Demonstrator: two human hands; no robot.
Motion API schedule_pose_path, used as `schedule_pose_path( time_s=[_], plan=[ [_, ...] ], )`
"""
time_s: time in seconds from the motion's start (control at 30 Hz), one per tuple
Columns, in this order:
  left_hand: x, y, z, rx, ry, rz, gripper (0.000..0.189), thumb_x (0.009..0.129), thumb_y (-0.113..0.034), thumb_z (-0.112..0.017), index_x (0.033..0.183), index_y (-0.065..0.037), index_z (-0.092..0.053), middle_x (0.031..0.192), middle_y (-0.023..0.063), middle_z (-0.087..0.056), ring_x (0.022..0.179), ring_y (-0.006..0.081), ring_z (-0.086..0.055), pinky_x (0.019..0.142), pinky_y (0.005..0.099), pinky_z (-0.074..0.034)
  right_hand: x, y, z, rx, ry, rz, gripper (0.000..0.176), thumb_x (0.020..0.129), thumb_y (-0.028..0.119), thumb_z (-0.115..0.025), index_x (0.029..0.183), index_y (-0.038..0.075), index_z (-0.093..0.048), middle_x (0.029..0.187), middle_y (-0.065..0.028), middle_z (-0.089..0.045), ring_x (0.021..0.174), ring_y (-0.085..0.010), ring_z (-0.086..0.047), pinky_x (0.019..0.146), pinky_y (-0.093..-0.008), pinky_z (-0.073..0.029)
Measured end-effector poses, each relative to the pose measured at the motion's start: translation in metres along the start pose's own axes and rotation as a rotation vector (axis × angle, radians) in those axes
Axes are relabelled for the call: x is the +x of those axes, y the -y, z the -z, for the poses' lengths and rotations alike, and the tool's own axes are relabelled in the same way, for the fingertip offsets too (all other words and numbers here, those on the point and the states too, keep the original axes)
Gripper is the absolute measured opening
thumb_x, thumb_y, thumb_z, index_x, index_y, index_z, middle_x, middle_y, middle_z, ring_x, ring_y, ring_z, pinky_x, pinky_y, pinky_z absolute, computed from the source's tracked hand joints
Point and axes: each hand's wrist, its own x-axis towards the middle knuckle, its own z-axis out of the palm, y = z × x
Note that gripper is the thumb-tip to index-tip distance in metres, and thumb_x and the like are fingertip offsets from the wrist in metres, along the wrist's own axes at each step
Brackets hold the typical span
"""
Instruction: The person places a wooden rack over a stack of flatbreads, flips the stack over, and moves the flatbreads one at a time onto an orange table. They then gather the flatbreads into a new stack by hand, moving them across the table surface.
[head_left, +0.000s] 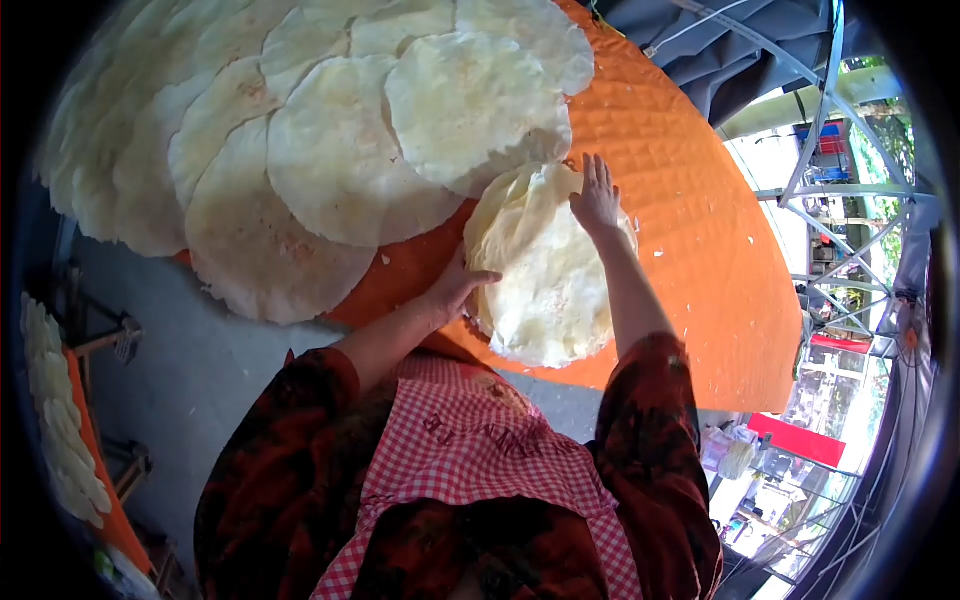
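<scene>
A stack of thin, round, pale sheets (550,275), like rice paper or flatbread, lies near the front edge of the orange-covered table. My left hand (452,290) grips the stack's left edge, its thumb on top and the other fingers mostly hidden at the side. On the upper right edge rests my right hand (597,200), its fingers stretched out and pointing away from me. The stack's left rim looks layered and uneven. Just beyond it, another round sheet (475,110) overlaps its neighbours on the table.
Many overlapping sheets (330,150) cover the table's left and far parts. Orange cloth (700,270) with small white crumbs stretches to the right. More sheets lie on a second rack (60,410) at far left. Metal framing (840,190) stands at right.
</scene>
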Motion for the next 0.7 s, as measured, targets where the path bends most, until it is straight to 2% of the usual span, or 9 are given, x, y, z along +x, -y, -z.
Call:
schedule_pose_path(
  time_s=[0.03,0.07,0.17,0.23,0.33,0.4,0.43,0.53,0.7],
  plan=[
    [-0.003,-0.004,-0.003,0.017,-0.031,0.036,0.081,0.073,-0.003,-0.07,0.138,-0.008,-0.023,0.131,0.0122,-0.043,0.121,0.0286,-0.044,0.101,0.0392,-0.039,-0.007,0.006,0.009,0.015,-0.071,0.017,0.065,0.077,0.014,-0.058,0.137,0.01,-0.035,0.143,-0.0128,-0.035,0.131,-0.0298,-0.035,0.101,-0.0532,-0.032],
    [-0.009,-0.012,-0.009,0.029,-0.064,0.071,0.08,0.073,-0.002,-0.07,0.138,-0.008,-0.024,0.13,0.0124,-0.044,0.12,0.0288,-0.044,0.1,0.0388,-0.04,-0.021,0.001,0.002,0.11,-0.191,0.106,0.064,0.077,0.013,-0.061,0.135,0.005,-0.036,0.14,-0.0173,-0.038,0.127,-0.0337,-0.038,0.1,-0.0462,-0.036],
    [-0.004,-0.003,-0.001,0.034,-0.001,0.008,0.079,0.075,0.0,-0.067,0.14,-0.009,-0.023,0.131,0.0114,-0.044,0.12,0.0269,-0.044,0.1,0.0391,-0.039,-0.094,0.042,0.016,0.621,-0.034,-0.067,0.039,0.086,0.017,-0.062,0.118,-0.002,-0.052,0.116,-0.0233,-0.056,0.111,-0.039,-0.052,0.096,-0.0418,-0.041],
    [-0.003,0.0,0.0,-0.06,0.164,-0.098,0.065,0.081,-0.009,-0.066,0.135,-0.01,-0.03,0.125,0.0086,-0.046,0.116,0.0222,-0.047,0.096,0.0384,-0.042,-0.132,0.066,0.019,0.838,0.134,-0.182,0.042,0.092,0.029,-0.056,0.118,-0.003,-0.052,0.118,-0.0241,-0.055,0.113,-0.0364,-0.052,0.096,-0.0389,-0.04],
    [0.0,-0.006,-0.003,-0.31,0.134,-0.003,0.054,0.089,-0.024,-0.06,0.134,-0.01,-0.033,0.126,0.0066,-0.046,0.117,0.0193,-0.046,0.096,0.0373,-0.041,-0.142,0.091,0.028,0.875,0.151,-0.215,0.055,0.093,0.042,-0.051,0.124,-0.004,-0.048,0.121,-0.0253,-0.054,0.116,-0.037,-0.05,0.097,-0.0386,-0.039],
    [0.003,-0.006,-0.005,-0.252,0.101,0.026,0.051,0.093,-0.034,-0.053,0.134,-0.011,-0.035,0.126,0.0061,-0.046,0.118,0.019,-0.044,0.098,0.0371,-0.039,-0.137,0.108,0.037,0.795,0.166,-0.294,0.06,0.091,0.044,-0.053,0.128,-0.003,-0.047,0.122,-0.0243,-0.054,0.117,-0.0309,-0.05,0.099,-0.0345,-0.038],
    [0.011,0.0,-0.002,-0.244,0.108,0.018,0.051,0.093,-0.035,-0.053,0.134,-0.011,-0.035,0.127,0.0061,-0.046,0.118,0.0191,-0.044,0.098,0.0373,-0.039,-0.134,0.11,0.036,0.75,0.165,-0.278,0.074,0.087,0.052,-0.054,0.13,-0.007,-0.04,0.121,-0.0289,-0.052,0.118,-0.0402,-0.049,0.097,-0.0411,-0.04],
    [0.004,-0.012,-0.016,-0.17,0.044,0.05,0.052,0.092,-0.038,-0.05,0.135,-0.011,-0.035,0.128,0.0071,-0.045,0.119,0.02,-0.043,0.099,0.0374,-0.038,-0.121,0.124,0.051,0.632,0.241,-0.375,0.08,0.084,0.056,-0.055,0.129,-0.008,-0.039,0.121,-0.0315,-0.051,0.115,-0.0427,-0.049,0.096,-0.0419,-0.04],
    [-0.004,-0.022,-0.027,-0.038,-0.046,0.046,0.051,0.091,-0.033,-0.047,0.136,-0.011,-0.036,0.13,0.0071,-0.046,0.118,0.0206,-0.044,0.101,0.0365,-0.035,-0.105,0.122,0.043,0.587,0.224,-0.326,0.05,0.086,0.034,-0.055,0.114,-0.005,-0.047,0.095,-0.0321,-0.061,0.093,-0.0464,-0.058,0.08,-0.0462,-0.047]
  ],
)
